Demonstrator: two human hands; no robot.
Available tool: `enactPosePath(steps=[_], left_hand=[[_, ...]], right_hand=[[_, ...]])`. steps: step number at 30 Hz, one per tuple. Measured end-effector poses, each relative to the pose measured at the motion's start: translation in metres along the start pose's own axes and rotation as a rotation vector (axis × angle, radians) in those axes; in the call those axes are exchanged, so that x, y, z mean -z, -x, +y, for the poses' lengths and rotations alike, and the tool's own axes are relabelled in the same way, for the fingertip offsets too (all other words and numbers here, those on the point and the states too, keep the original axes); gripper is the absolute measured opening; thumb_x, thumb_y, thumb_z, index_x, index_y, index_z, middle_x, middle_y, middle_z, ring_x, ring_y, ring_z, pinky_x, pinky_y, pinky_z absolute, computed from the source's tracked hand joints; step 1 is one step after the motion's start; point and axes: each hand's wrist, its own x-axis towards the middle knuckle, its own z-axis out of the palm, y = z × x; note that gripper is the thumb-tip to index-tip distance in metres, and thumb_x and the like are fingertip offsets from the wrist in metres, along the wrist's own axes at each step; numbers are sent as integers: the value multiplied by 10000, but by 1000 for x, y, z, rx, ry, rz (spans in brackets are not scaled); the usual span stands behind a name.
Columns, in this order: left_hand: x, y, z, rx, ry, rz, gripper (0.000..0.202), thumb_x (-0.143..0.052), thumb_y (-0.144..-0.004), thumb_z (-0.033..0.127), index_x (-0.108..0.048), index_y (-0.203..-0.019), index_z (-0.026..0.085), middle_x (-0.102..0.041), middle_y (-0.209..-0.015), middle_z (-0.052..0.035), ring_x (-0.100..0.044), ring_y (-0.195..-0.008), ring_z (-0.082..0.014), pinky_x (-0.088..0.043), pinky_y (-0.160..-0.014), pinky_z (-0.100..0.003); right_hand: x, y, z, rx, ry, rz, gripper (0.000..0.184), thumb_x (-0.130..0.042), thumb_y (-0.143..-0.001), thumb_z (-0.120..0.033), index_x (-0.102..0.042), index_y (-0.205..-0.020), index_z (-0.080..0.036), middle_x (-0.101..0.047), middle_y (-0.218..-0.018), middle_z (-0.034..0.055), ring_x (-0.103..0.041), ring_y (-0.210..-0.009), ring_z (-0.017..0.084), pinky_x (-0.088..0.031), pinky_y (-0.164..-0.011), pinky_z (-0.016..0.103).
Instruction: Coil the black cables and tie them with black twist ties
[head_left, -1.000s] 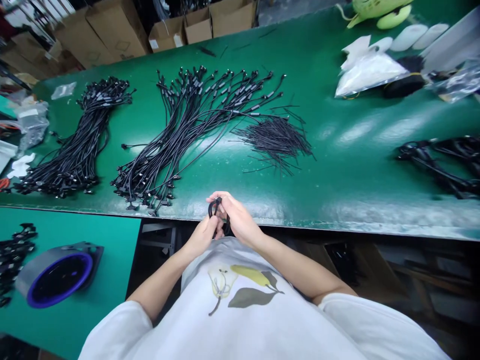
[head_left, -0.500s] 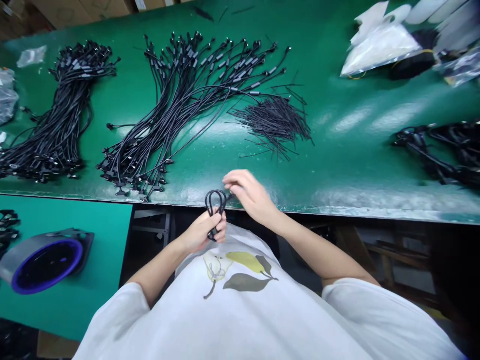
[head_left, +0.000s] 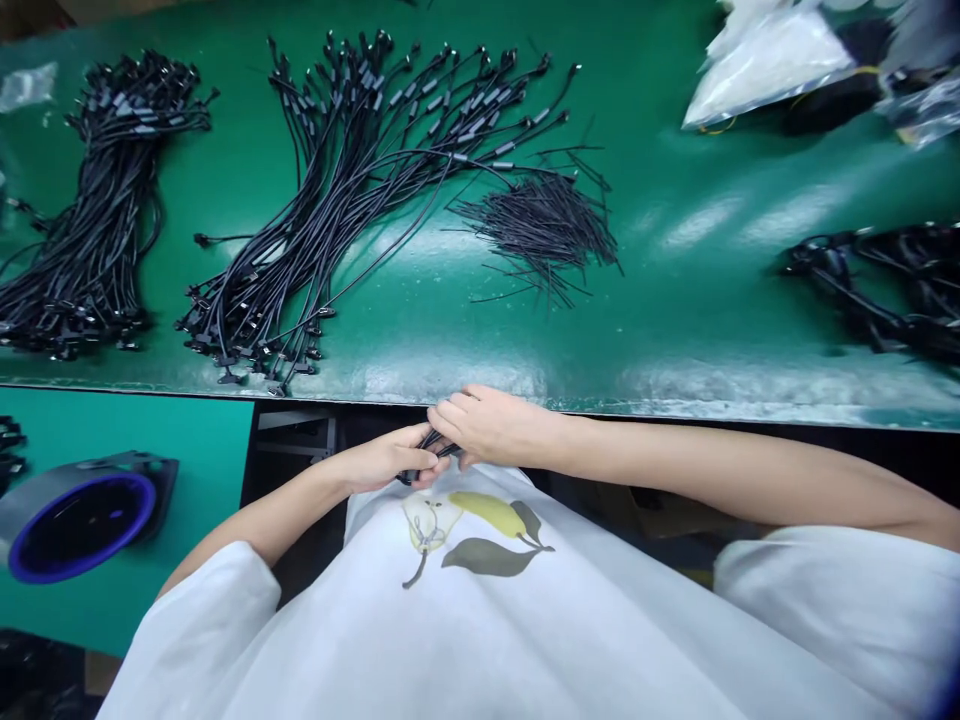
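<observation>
Black cable [head_left: 427, 447] pinched between both hands, mostly hidden by the fingers, only a short length and one dark end showing. Left hand [head_left: 382, 458] closed on it, fingers curled round. Right hand [head_left: 491, 426] closed on it too, fingers over the top, touching the left fingertips. Grip is held just in front of the bench edge, over the chest of a white T-shirt [head_left: 480, 620] with a pear print, not resting on the bench.

Straight ahead of the grip, past the edge: green-topped workbench [head_left: 697, 300], glossy, with light glare. Nearest, ahead and left, a long bundle of black cables with connectors [head_left: 330, 200], connector ends just above the grip's left. Further left, a second bundle [head_left: 97, 240]. Ahead and slightly right, a loose pile of short black wires [head_left: 544, 235], touching the first bundle's strands. Far right, a tangled black harness [head_left: 862, 290]. Far upper right, a white plastic bag [head_left: 765, 70] beside a black item [head_left: 840, 100].

Below and left of the grip, a lower teal table [head_left: 127, 420] holds a grey housing with a blue rim [head_left: 82, 520]. Under the bench edge, left of the grip, a metal frame [head_left: 296, 435] in a dark gap.
</observation>
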Motion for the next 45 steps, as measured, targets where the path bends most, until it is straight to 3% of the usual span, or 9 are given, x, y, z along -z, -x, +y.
enactPosePath(steps=[5, 10, 16, 19, 25, 30, 34, 40, 45], left_hand=[[2, 0, 10, -2, 58, -6, 411, -640, -813, 358, -417, -1109, 181, -477, -769, 18, -395, -596, -77, -250, -539, -231], [1, 0, 13, -39, -49, -2, 457, -623, -807, 498, -458, -1057, 153, -482, -779, 0, -390, -614, -86, -273, -562, -240], [6, -1, 10, -123, -482, 151, 251, -599, -795, 234, -539, -1030, 168, -548, -844, -15, -484, -725, -140, -392, -667, -266], [11, 6, 19, -93, -616, 95, 202, -594, -764, 178, -604, -965, 164, -602, -861, -17, -522, -781, -161, -416, -707, -264], [18, 18, 26, 146, -279, -238, 206, -570, -851, 304, -661, -970, 163, -670, -951, -53, -581, -891, -177, -443, -825, -297], [21, 10, 4, 121, 57, -257, 410, -659, -803, 486, -638, -1028, 144, -623, -925, -63, -572, -856, -159, -443, -812, -289], [14, 7, 2, 19, -34, -247, 407, -613, -838, 515, -592, -1011, 146, -562, -889, -40, -533, -824, -139, -429, -783, -274], [-1, 8, 14, -50, -627, 42, 332, -360, -963, 447, -535, -919, 168, -505, -726, 18, -473, -653, -117, -412, -683, -268], [6, -1, 2, -233, -1124, 399, 203, -433, -927, 297, -553, -805, 188, -549, -738, -15, -510, -725, -170, -392, -737, -297]], right_hand=[[4, -1, 4, -32, 49, 46, 225, -315, -970, -116, -503, -852, -153, -500, -692, 21, -428, -589, 156, -168, -563, 326], [2, 4, 7, -35, 27, 41, 421, -353, -993, -498, -526, -987, -114, -505, -743, 32, -439, -621, 164, -166, -567, 324], [-5, 7, 0, -48, 105, 58, 529, -312, -982, -556, -540, -1063, -85, -493, -752, 40, -437, -645, 172, -188, -579, 334], [-3, 7, -2, 11, 152, 91, 450, -292, -1012, -465, -553, -1057, -101, -490, -750, 41, -410, -634, 167, -196, -577, 337], [6, 7, 1, 175, 159, 236, 311, -311, -1019, -277, -533, -1146, -101, -465, -726, 11, -363, -606, 148, -200, -566, 327], [12, 8, 8, 187, 166, 331, 456, -282, -1018, -463, -576, -1007, -113, -430, -695, -1, -363, -611, 144, -197, -573, 320], [13, 7, 11, 202, 151, 347, 206, -391, -998, -252, -564, -930, -164, -443, -698, -15, -380, -631, 138, -210, -598, 312], [6, 5, 10, 134, 91, 299, 265, -363, -999, -207, -500, -774, -184, -469, -674, -9, -388, -620, 143, -204, -592, 313], [1, 2, 2, -158, -205, -58, 244, -396, -1001, -277, -544, -859, -144, -580, -785, 46, -493, -650, 147, -233, -565, 296]])
